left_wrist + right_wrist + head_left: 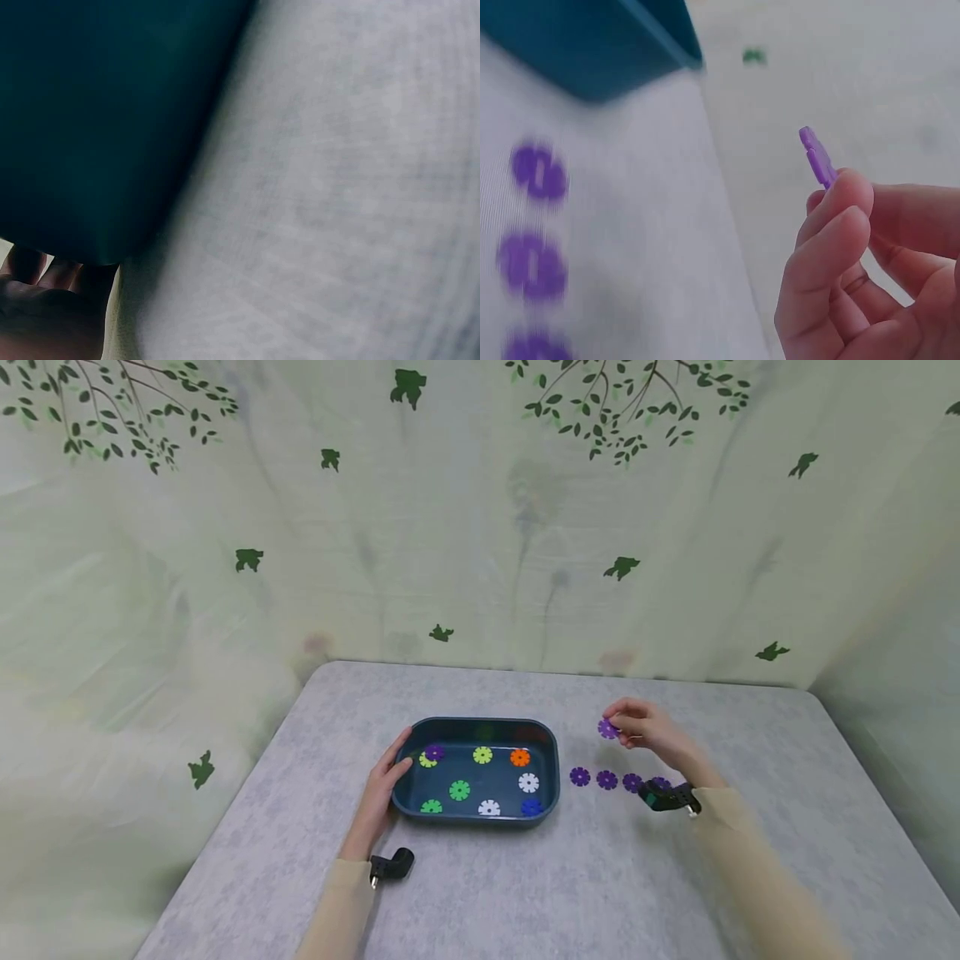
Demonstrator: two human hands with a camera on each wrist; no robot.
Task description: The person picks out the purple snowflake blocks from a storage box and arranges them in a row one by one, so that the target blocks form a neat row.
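In the head view a dark teal tray [491, 777] holds several notched plastic discs in yellow-green, green, orange, white, blue and purple. My left hand [381, 789] grips its left side, thumb over the rim and fingers along the outer wall. The left wrist view shows those fingers [56, 277] against the tray's wall [105, 135]. Above the table, right of the tray, my right hand [647, 727] pinches a purple notched disc [607, 728]. Seen edge-on in the right wrist view, that disc [817, 157] stands out from between thumb and fingertips.
Several purple discs [607, 779] lie in a row to the right of the tray, the rightmost partly hidden by the right wrist camera [663, 796]. Behind the grey table [480, 893] hangs a pale curtain [465, 527] with leaf and bird prints.
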